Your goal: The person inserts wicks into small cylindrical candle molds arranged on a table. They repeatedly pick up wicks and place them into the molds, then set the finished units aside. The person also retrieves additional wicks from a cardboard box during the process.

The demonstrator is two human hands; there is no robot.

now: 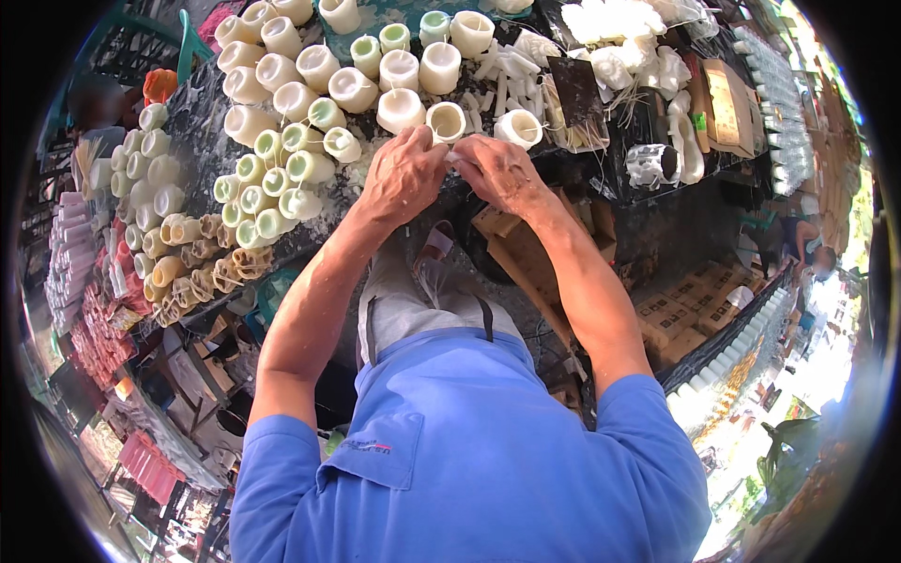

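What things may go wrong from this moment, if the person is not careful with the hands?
The left grip is very close to the cream cylinder; a small slip could push it into its neighbours.

The white cylinder beside the right grip stands near the front edge of the table, so a nudge might send it down.

The green cylinders sit crowded together left of the left forearm; a careless sideways swing might topple several.

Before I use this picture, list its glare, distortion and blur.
Head view: strong light washes out the right rim and bleaches the lumpy white pile; edges bow toward the rim, smearing at lower left; the white cylindrical candles look fairly sharp.
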